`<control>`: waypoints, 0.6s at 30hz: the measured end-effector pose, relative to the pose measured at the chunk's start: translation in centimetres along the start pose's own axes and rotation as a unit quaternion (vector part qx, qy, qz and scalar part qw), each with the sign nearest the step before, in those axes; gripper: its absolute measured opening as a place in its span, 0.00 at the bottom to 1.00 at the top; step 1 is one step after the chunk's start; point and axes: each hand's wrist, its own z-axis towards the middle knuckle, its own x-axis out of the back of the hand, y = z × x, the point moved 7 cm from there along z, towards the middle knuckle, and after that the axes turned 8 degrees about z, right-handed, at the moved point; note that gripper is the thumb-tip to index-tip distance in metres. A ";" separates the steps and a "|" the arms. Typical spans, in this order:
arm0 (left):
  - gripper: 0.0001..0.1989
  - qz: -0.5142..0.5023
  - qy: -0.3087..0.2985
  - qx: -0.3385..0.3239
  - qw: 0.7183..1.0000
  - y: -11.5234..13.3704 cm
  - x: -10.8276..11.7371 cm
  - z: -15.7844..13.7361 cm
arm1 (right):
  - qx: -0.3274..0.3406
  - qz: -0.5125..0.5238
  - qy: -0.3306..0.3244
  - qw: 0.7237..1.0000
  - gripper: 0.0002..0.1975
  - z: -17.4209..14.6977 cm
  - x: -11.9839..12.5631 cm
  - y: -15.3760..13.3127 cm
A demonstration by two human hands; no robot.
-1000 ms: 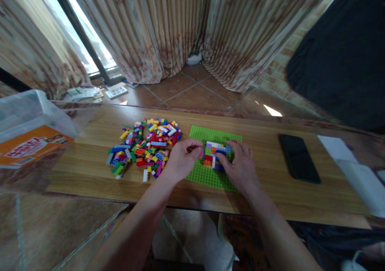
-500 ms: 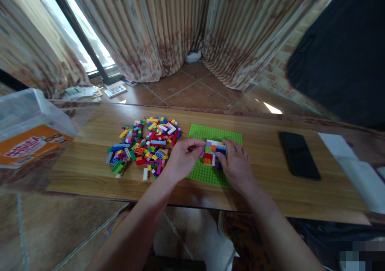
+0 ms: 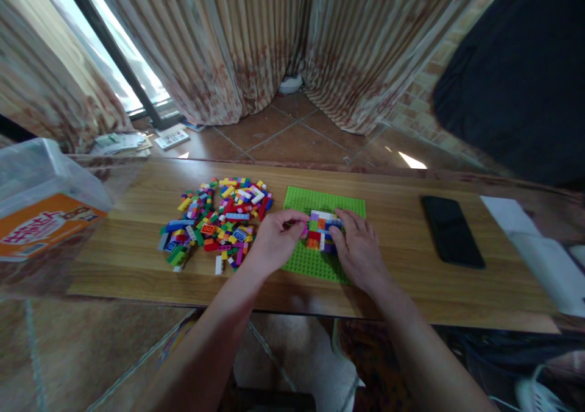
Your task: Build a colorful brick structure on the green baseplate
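Observation:
A green studded baseplate (image 3: 301,266) lies on the wooden table, and a multicoloured block of toy building bricks (image 3: 319,229) sits on it. At the block's left side, my left hand (image 3: 278,241) is closed in a pinch on a small pink brick (image 3: 304,229), partly covered by the fingers. My right hand (image 3: 359,241) grips the block from the right, thumb in front and fingers over its far right part. That side of the block is hidden under the hand. Left of the baseplate spreads a pile of loose bricks (image 3: 237,208) in many colours.
A clear plastic tub (image 3: 46,174) with an orange label stands at the left end. On the right lie a black phone (image 3: 452,232) and white paper (image 3: 525,247). The wooden table (image 3: 132,247) has its front edge close to my forearms. Curtains (image 3: 256,46) hang beyond it.
The view has shifted slightly. Both hands stay at the block in nearly the same pose, the left still pinching the pink brick at its left side.

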 end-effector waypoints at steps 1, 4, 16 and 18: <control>0.08 0.000 -0.001 0.002 1.000 0.0 0.0 0.0 | 0.000 0.027 0.007 1.000 0.24 0.2 0.3 0.2; 0.07 0.006 -0.001 0.002 1.000 0.1 0.1 -0.1 | -0.017 0.104 0.036 0.994 0.25 0.7 1.3 1.3; 0.03 0.038 -0.002 0.014 0.999 1.2 0.3 -0.3 | -0.009 0.100 0.026 0.995 0.24 0.7 1.4 1.3; 0.02 0.037 -0.006 0.017 0.999 1.2 0.2 -0.3 | -0.002 0.079 0.016 0.997 0.24 0.7 1.1 1.2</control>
